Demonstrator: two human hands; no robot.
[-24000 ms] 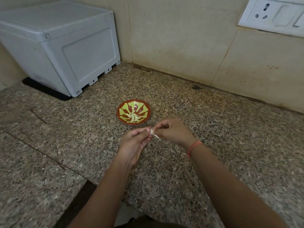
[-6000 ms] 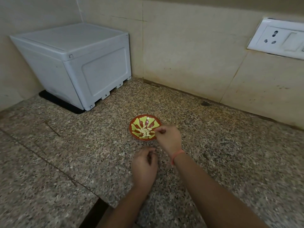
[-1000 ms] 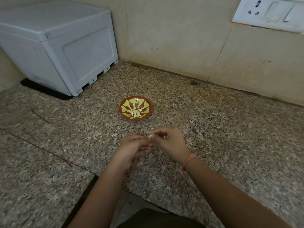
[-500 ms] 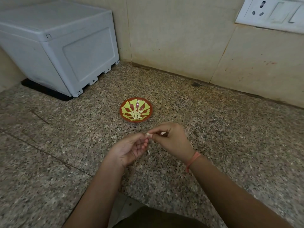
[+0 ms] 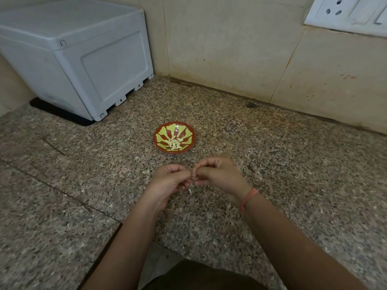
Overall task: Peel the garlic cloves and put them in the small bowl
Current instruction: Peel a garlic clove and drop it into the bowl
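A small red bowl (image 5: 189, 133) with a yellow-green petal pattern stands on the granite counter, with several peeled garlic cloves (image 5: 173, 143) in its middle. Just in front of it my left hand (image 5: 167, 181) and my right hand (image 5: 219, 174) meet fingertip to fingertip. Both pinch one garlic clove (image 5: 193, 176), of which only a pale sliver of skin shows between the fingers. A bit of white skin (image 5: 190, 191) lies or hangs just below my hands.
A grey-white plastic box (image 5: 79, 57) stands at the back left on a black mat. The tiled wall (image 5: 230, 49) runs behind the bowl, with a white socket plate (image 5: 345, 13) at the top right. The counter's front edge (image 5: 134, 231) is by my forearms.
My hands stay together on the clove just in front of the bowl, fingers working at its skin. A flake of skin now shows below them. The bowl has not moved.
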